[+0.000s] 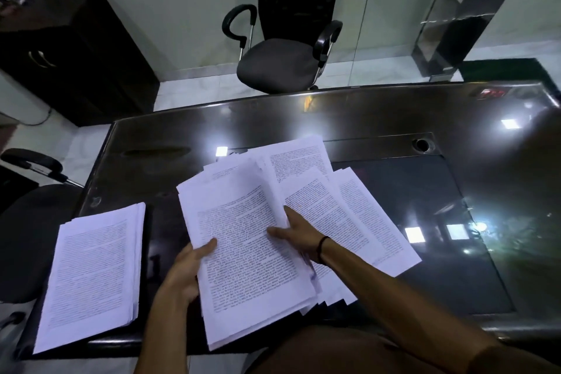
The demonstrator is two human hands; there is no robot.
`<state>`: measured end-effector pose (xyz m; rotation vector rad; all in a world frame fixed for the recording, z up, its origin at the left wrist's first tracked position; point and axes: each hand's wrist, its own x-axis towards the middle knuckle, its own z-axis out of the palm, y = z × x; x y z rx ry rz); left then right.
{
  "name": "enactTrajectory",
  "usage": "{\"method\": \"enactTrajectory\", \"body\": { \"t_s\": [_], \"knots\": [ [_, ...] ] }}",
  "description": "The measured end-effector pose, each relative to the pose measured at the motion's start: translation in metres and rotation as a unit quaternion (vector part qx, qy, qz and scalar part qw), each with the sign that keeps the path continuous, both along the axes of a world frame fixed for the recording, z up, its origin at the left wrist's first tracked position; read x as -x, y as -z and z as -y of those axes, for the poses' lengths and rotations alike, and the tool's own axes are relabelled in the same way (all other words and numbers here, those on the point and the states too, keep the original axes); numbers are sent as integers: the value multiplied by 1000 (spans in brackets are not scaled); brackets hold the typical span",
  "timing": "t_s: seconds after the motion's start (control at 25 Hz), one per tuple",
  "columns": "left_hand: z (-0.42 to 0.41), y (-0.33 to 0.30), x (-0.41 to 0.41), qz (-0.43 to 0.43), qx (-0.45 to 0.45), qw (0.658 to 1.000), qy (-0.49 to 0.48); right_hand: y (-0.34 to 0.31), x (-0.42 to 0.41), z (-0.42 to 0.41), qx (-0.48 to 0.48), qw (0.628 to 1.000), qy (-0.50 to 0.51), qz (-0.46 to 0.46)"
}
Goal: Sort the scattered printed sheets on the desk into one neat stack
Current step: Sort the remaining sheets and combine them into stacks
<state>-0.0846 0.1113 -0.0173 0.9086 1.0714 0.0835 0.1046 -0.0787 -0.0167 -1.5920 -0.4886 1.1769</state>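
Your left hand [182,270] gripped the bundle [249,258] at its left edge, thumb on top. Your right hand [299,235] pinched its right edge above loose sheets [364,215]. A stack [94,270] lay left on the tabletop [455,136].

White sheets [249,255] with black print, glossy black desk [394,118], black chair [277,67], thin black wristband [322,247].
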Motion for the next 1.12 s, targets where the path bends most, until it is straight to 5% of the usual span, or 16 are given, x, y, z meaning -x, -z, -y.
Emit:
{"method": "enactTrajectory", "body": {
  "t_s": [0.16,0.32,0.4,0.6,0.72,0.8,0.92,1.12],
  "knots": [
    [10,16,14,-30,-44,997,-48,15,-17,8,91,994,-5,58],
    [-14,9,28,-54,-90,988,-111,35,-54,40,319,882,35,345],
    [-20,0,32,-53,-103,985,-125,39,-65,52,400,845,20,354],
    [-15,2,25,-49,-110,985,-124,43,-79,60,454,834,4,313],
    [-11,3,22,-53,-115,985,-118,36,-73,52,456,799,18,392],
    [-12,-1,23,-54,-112,984,-126,34,-63,35,379,823,25,422],
    [-20,-8,33,-49,-112,983,-137,35,-39,-10,260,905,13,338],
    [-38,-22,53,-35,-121,978,-167,37,-10,-72,311,898,12,312]
  ]
}}
